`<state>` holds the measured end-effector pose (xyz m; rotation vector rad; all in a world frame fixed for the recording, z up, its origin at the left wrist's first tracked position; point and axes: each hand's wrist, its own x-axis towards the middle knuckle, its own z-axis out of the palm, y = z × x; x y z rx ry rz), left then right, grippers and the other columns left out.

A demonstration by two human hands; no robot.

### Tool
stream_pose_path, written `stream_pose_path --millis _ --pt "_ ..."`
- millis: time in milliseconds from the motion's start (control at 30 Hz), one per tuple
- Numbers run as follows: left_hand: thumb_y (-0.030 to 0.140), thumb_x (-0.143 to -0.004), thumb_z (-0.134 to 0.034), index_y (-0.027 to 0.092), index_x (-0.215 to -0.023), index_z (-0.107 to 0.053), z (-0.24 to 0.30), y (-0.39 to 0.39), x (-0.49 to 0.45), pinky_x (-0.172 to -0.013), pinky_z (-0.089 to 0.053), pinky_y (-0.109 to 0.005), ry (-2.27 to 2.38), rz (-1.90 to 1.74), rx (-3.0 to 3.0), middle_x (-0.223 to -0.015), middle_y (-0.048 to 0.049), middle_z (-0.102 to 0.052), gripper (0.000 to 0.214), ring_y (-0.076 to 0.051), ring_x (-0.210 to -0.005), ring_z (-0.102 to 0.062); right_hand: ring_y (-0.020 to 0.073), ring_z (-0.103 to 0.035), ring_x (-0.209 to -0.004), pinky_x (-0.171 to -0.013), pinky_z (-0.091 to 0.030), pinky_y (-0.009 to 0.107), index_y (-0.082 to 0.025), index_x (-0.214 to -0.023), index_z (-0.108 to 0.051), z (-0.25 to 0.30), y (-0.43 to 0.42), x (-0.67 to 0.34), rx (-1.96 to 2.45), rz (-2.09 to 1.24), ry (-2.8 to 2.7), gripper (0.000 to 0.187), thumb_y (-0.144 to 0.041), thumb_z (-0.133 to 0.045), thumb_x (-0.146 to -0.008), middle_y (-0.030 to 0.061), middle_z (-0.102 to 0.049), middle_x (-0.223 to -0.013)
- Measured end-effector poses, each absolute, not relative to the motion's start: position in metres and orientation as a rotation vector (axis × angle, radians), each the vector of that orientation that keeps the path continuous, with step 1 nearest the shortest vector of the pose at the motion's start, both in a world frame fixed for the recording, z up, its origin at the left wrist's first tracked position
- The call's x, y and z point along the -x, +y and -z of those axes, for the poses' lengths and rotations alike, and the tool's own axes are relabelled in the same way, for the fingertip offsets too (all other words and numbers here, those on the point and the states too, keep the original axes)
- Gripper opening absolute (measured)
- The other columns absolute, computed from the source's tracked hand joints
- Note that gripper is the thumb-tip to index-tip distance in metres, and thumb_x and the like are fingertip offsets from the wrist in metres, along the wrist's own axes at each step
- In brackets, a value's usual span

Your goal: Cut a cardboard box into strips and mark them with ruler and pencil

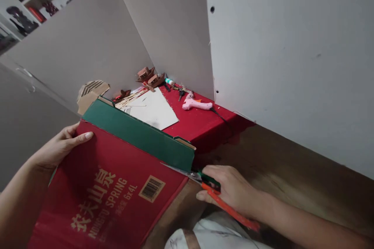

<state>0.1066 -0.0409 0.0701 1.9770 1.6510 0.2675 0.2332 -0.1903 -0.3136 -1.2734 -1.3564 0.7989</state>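
Note:
A red cardboard sheet point(113, 171) with gold lettering, a barcode and a green flap point(137, 132) lies tilted in front of me. Its upper left edge is in the grip of my left hand point(64, 142), thumb on the printed face and fingers behind. My right hand point(230, 183) is closed around a pair of scissors point(214, 196) with orange and dark handles. The scissor blades meet the cardboard at its right side, along the fold between the red panel and the green flap; the lower blade is partly hidden.
Behind the cardboard is a red-covered table point(201, 120). On it are a pink glue gun point(197, 104), a white board point(159, 111), thin wooden sticks point(133, 98), brown model boats point(150, 78) and a glue stick point(169, 81). A pale panel point(292, 66) stands at the right.

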Motion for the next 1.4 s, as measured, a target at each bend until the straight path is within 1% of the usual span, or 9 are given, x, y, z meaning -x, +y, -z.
stream_pose_path --millis 233,433,567,733,933,1000,1133,1200,1400 --pt "0.038 -0.063 -0.085 0.019 -0.127 -0.06 -0.072 -0.046 -0.105 -0.057 -0.06 -0.04 1.736 -0.292 -1.905 -0.083 -0.0077 -0.077 0.071 -0.025 -0.06 -0.071 0.0097 -0.03 -0.055 -0.052 -0.025 0.025 -0.02 -0.058 -0.031 0.336 -0.179 -0.239 0.891 -1.071 -1.383 0.05 -0.053 -0.064 -0.077 -0.004 -0.035 -0.059" --pt "0.038 -0.062 -0.084 0.02 -0.112 -0.069 -0.072 -0.058 -0.113 -0.062 -0.061 -0.038 1.786 -0.206 -1.829 -0.085 -0.0081 -0.077 0.055 -0.027 -0.066 -0.072 0.0089 -0.025 -0.055 -0.048 -0.02 0.023 -0.02 -0.058 -0.032 0.345 -0.167 -0.232 0.505 -1.364 -1.364 0.051 -0.061 -0.057 -0.076 -0.0049 -0.026 -0.057" --pt "0.038 -0.057 -0.087 0.021 -0.105 -0.073 -0.072 -0.056 -0.113 -0.061 -0.06 -0.039 1.8 -0.234 -1.828 -0.085 -0.0101 -0.077 0.053 -0.029 -0.064 -0.072 0.0102 -0.031 -0.056 -0.051 -0.023 0.024 -0.019 -0.058 -0.035 0.336 -0.167 -0.233 0.772 -1.208 -1.429 0.044 -0.051 -0.06 -0.075 -0.0037 -0.034 -0.058" --pt "0.041 -0.065 -0.083 0.019 -0.115 -0.067 -0.073 -0.051 -0.109 -0.064 -0.061 -0.037 1.79 -0.204 -1.853 -0.086 -0.0072 -0.077 0.057 -0.026 -0.067 -0.072 0.0113 -0.036 -0.056 -0.054 -0.026 0.025 -0.019 -0.059 -0.037 0.323 -0.178 -0.23 1.04 -1.039 -1.404 0.043 -0.049 -0.065 -0.075 -0.0024 -0.045 -0.06" --pt "0.04 -0.067 -0.082 0.012 -0.104 -0.07 -0.076 -0.044 -0.106 -0.051 -0.059 -0.032 1.828 -0.142 -1.836 -0.071 -0.0066 -0.076 0.048 -0.022 -0.054 -0.069 0.0104 -0.033 -0.057 -0.053 -0.027 0.025 -0.02 -0.058 -0.033 0.333 -0.192 -0.216 0.883 -1.069 -1.302 0.048 -0.052 -0.063 -0.077 -0.0038 -0.036 -0.06" --pt "0.038 -0.068 -0.082 0.013 -0.107 -0.069 -0.073 -0.044 -0.108 -0.052 -0.059 -0.034 1.794 -0.141 -1.828 -0.071 -0.0063 -0.076 0.048 -0.023 -0.054 -0.069 0.0093 -0.029 -0.055 -0.051 -0.024 0.025 -0.02 -0.057 -0.031 0.34 -0.196 -0.212 0.767 -1.119 -1.303 0.05 -0.055 -0.06 -0.079 -0.0046 -0.031 -0.058" --pt "0.036 -0.068 -0.082 0.013 -0.113 -0.068 -0.067 -0.046 -0.115 -0.057 -0.06 -0.036 1.741 -0.095 -1.791 -0.076 -0.007 -0.077 0.052 -0.023 -0.058 -0.071 0.0085 -0.023 -0.052 -0.048 -0.019 0.025 -0.02 -0.056 -0.029 0.342 -0.199 -0.211 0.553 -1.286 -1.306 0.059 -0.071 -0.048 -0.079 -0.0053 -0.024 -0.056" --pt "0.036 -0.069 -0.081 0.013 -0.115 -0.067 -0.064 -0.048 -0.118 -0.058 -0.06 -0.034 1.735 -0.096 -1.786 -0.077 -0.0071 -0.077 0.053 -0.022 -0.059 -0.071 0.0091 -0.025 -0.054 -0.048 -0.02 0.024 -0.02 -0.057 -0.031 0.337 -0.196 -0.215 0.612 -1.29 -1.322 0.06 -0.074 -0.046 -0.079 -0.0047 -0.025 -0.057" --pt "0.034 -0.071 -0.08 0.013 -0.117 -0.065 -0.063 -0.052 -0.118 -0.058 -0.06 -0.033 1.743 -0.162 -1.795 -0.075 -0.0061 -0.076 0.053 -0.021 -0.056 -0.071 0.01 -0.03 -0.055 -0.052 -0.023 0.026 -0.019 -0.057 -0.034 0.33 -0.18 -0.224 0.97 -1.006 -1.389 0.056 -0.064 -0.063 -0.075 -0.0049 -0.031 -0.056"
